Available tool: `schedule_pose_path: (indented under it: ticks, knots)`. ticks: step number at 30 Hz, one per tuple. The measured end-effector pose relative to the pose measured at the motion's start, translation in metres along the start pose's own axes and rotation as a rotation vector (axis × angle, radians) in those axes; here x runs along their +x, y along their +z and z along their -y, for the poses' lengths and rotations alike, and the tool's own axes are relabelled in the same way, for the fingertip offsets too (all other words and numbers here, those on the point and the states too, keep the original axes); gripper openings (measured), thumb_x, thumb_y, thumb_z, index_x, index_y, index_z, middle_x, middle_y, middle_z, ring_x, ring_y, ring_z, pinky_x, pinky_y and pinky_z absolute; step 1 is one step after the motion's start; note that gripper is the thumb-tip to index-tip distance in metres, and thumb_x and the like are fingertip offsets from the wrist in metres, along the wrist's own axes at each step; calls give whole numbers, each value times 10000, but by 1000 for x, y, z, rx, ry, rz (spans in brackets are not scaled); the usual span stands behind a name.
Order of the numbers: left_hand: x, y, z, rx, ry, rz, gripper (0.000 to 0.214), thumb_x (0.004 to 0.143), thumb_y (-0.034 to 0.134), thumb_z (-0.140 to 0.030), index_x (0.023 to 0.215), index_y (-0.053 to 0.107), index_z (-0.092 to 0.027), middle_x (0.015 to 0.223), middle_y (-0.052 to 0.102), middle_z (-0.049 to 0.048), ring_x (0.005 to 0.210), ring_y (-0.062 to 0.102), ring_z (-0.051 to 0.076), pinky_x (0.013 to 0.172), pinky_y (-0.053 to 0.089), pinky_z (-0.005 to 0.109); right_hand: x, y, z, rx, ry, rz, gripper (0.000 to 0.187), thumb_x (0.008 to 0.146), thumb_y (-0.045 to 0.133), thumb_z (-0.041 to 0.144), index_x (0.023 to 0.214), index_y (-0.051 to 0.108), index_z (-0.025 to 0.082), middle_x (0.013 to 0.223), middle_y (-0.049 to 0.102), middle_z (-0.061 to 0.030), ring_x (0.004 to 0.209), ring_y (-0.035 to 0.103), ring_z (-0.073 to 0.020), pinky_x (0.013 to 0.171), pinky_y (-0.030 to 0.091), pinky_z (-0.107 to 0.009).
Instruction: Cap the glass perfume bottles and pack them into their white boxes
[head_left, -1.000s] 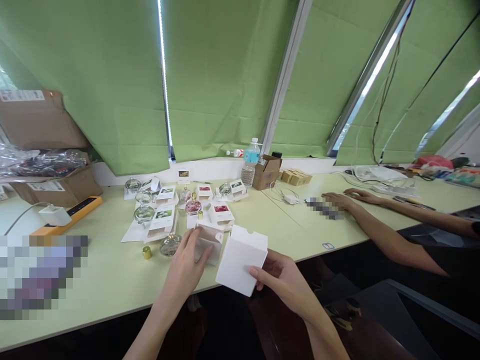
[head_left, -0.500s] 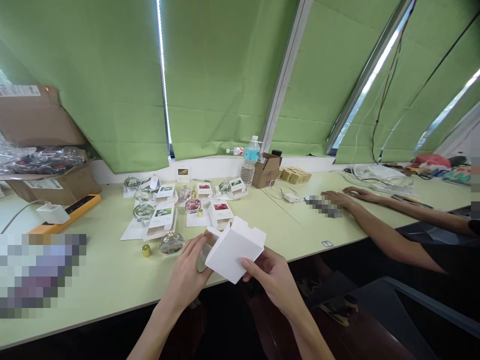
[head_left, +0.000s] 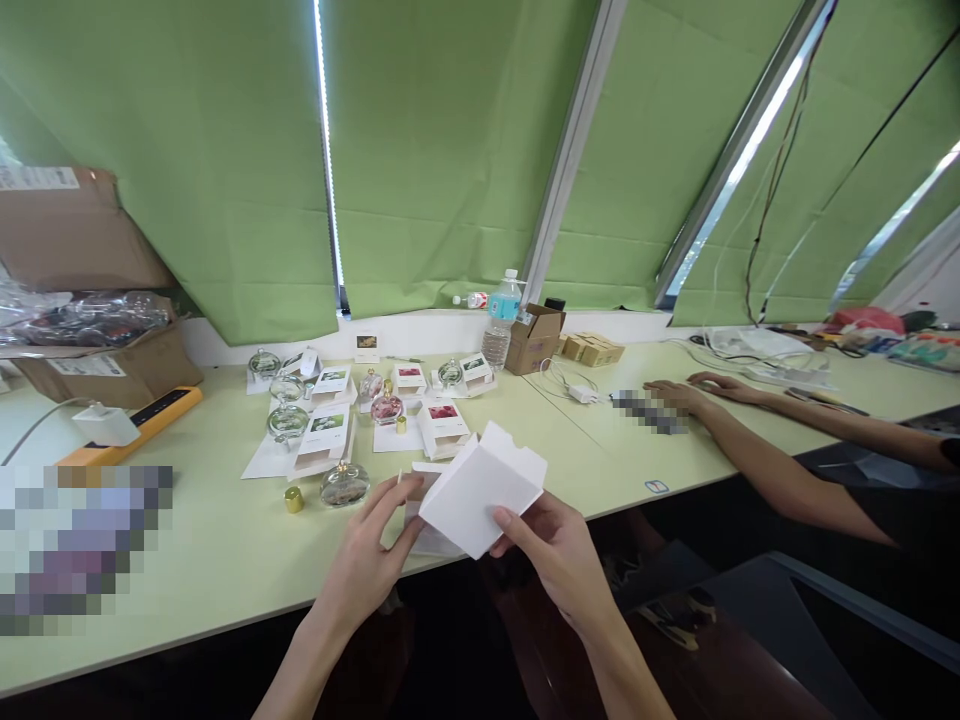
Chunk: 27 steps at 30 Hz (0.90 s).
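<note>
Over the front edge of the table, my right hand (head_left: pixel 551 540) grips a small white cardboard box (head_left: pixel 484 490), thumb on its near face and fingers behind. My left hand (head_left: pixel 375 535) pinches a white card piece (head_left: pixel 435 538) at the box's left end. I cannot tell whether that piece is a flap or separate. Left of the hands stands a round glass perfume bottle (head_left: pixel 345 486) with its cap off. A gold cap (head_left: pixel 293 500) lies beside it. Behind are a pink perfume bottle (head_left: pixel 386 406), greenish glass bottles (head_left: pixel 287 424) and opened white boxes with flower pictures (head_left: pixel 322 440).
A water bottle (head_left: pixel 501 325) and a small brown carton (head_left: pixel 534 340) stand at the back. An orange power strip (head_left: pixel 154 420) and a large cardboard box (head_left: pixel 112 375) are left. Another person's hands (head_left: pixel 679 396) rest at the right, by a blurred object.
The white box has moved slightly right and up in my right hand. My left hand has shifted left, and more of the white card piece shows between the hands.
</note>
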<state>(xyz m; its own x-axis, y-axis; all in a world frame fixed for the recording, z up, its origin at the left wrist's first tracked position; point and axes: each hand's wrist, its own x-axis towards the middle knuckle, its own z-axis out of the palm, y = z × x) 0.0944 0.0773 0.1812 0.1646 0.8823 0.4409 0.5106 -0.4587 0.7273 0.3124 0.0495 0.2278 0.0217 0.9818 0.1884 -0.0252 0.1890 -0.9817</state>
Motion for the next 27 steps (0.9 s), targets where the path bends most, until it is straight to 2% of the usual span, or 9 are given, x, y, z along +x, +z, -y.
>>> schedule_pose_path:
  ticks: [3, 5, 9, 14, 19, 24, 27]
  knots:
    - [-4, -5, -7, -47, -42, 35, 426, 895, 540, -377, 1316, 477, -363, 1286, 577, 19, 1010, 609, 197, 887, 509, 351, 0, -3, -2, 95, -26, -78, 243, 790, 734, 336, 942, 675, 155, 810, 706, -47, 555, 638, -147, 561, 573, -294]
    - [-7, -8, -11, -52, -76, 68, 465, 876, 568, -388, 1328, 461, -370, 1205, 615, 18, 961, 613, 194, 883, 500, 359, 0, -5, -4, 150, -37, -102, 250, 782, 742, 325, 949, 669, 154, 855, 712, -58, 553, 648, -156, 561, 584, -314]
    - [-15, -10, -15, -81, -140, 150, 506, 841, 612, -392, 1324, 465, -366, 1142, 644, 21, 971, 609, 214, 882, 492, 379, 0, -1, -5, 191, -40, -118, 274, 765, 759, 312, 969, 666, 154, 935, 710, -74, 619, 666, -178, 571, 597, -329]
    - [-18, -12, -20, -296, -137, 164, 533, 816, 657, -349, 1317, 480, -307, 1095, 669, 42, 942, 618, 214, 861, 499, 378, -4, 10, -4, 135, 1, -45, 256, 755, 767, 317, 929, 669, 158, 825, 719, -52, 631, 670, -180, 618, 582, -312]
    - [-18, -17, -25, -432, -131, 201, 323, 824, 657, -298, 1142, 606, -269, 1090, 663, 32, 919, 624, 184, 849, 506, 334, -6, 13, -6, 49, -21, 4, 238, 743, 773, 326, 888, 671, 168, 779, 702, -31, 607, 604, -136, 548, 525, -245]
    - [-20, -18, -22, -454, -181, 195, 471, 822, 665, -324, 1262, 509, -263, 1047, 682, 36, 929, 632, 193, 867, 508, 352, -5, 12, -9, 1, -2, 1, 291, 742, 765, 357, 936, 656, 169, 802, 680, -34, 602, 577, -131, 490, 484, -230]
    - [-21, -18, -18, -454, -176, 163, 488, 820, 668, -326, 1269, 485, -264, 1056, 691, 35, 955, 636, 202, 876, 509, 359, -4, 10, -8, -49, 2, -2, 296, 747, 755, 378, 916, 654, 157, 729, 660, -26, 564, 545, -122, 475, 471, -228]
